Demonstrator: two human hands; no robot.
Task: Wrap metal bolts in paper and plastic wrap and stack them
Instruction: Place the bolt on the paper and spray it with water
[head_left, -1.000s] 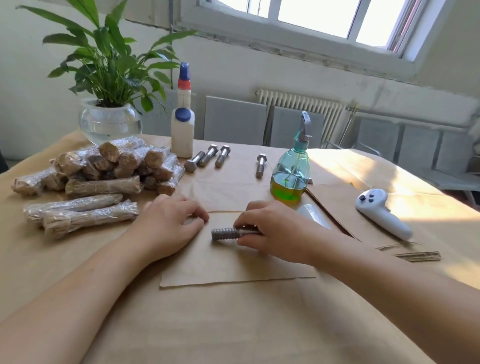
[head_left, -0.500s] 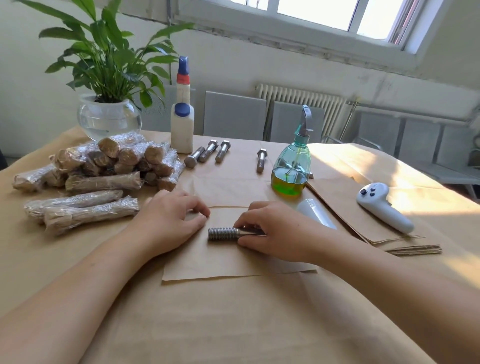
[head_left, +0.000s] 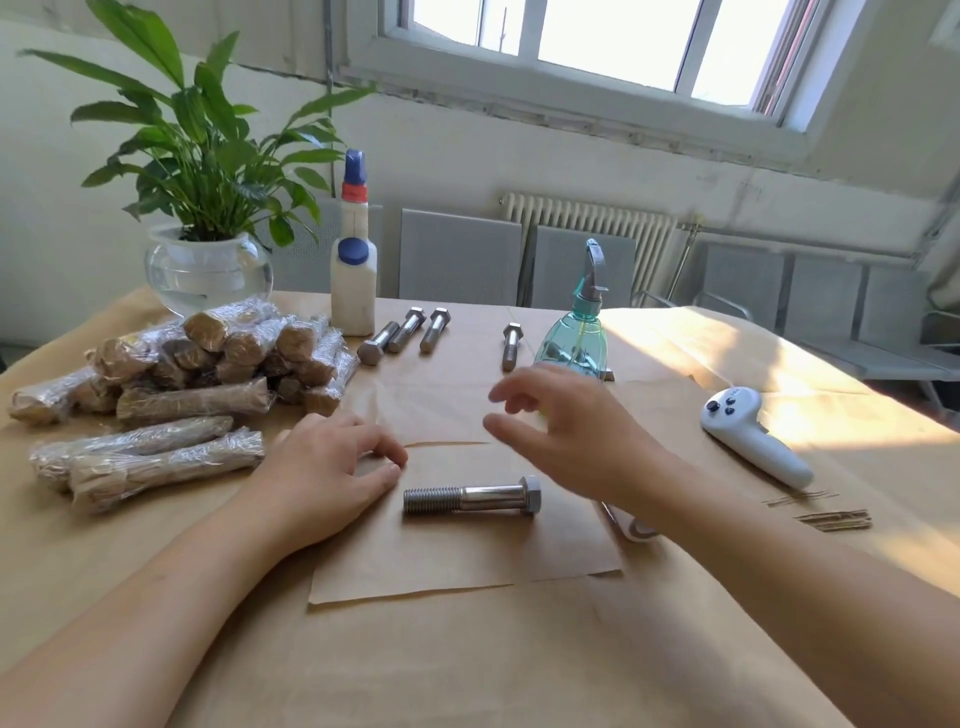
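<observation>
A steel bolt (head_left: 471, 501) lies alone on a loose sheet of brown paper (head_left: 457, 561), head to the right. My left hand (head_left: 332, 467) rests on the sheet's upper left part, fingers loosely curled, holding nothing. My right hand (head_left: 566, 431) hovers blurred above and right of the bolt, fingers spread, holding nothing. A stack of wrapped bolts (head_left: 208, 364) sits at the left, with two more wrapped bundles (head_left: 150, 457) in front. Several bare bolts (head_left: 410, 330) lie at the back; one bolt (head_left: 511, 345) lies apart.
A green spray bottle (head_left: 576, 338) stands just behind my right hand. A white glue bottle (head_left: 353, 275) and a potted plant (head_left: 208, 208) stand at the back left. A white controller (head_left: 748, 436) lies at the right. A plastic wrap roll (head_left: 631, 525) peeks from under my right forearm.
My right hand has let go of the bolt and lifted up and away toward the spray bottle. The bolt now lies free on the paper. My left hand has stayed put.
</observation>
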